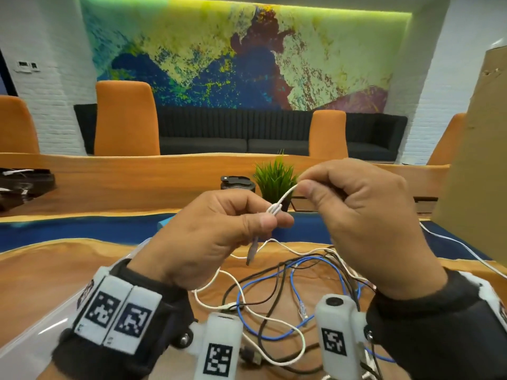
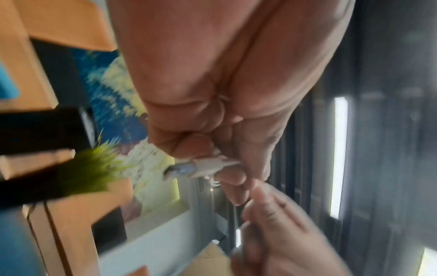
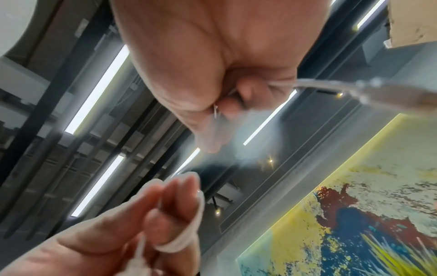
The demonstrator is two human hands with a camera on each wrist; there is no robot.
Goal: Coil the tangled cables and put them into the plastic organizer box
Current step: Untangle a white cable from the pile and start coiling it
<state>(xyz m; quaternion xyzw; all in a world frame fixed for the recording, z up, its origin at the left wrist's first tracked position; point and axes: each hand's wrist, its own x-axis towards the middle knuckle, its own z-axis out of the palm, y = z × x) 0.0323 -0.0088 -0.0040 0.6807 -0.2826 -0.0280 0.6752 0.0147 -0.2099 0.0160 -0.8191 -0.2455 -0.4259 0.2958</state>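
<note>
Both hands are raised over a tangle of blue, black and white cables lying on the wooden table. My left hand pinches a white cable at a small bundle of its turns. A grey plug hangs below that hand. My right hand pinches the same cable a little higher and to the right. In the left wrist view the left fingers hold a white connector. The right wrist view shows white cable looped round the left hand's fingers. A clear plastic box edge lies at lower left.
A small green plant and a black round object stand behind the hands. A tall cardboard box stands at the right, with a white cable trailing past it. Dark items lie far left. Orange chairs line the far side.
</note>
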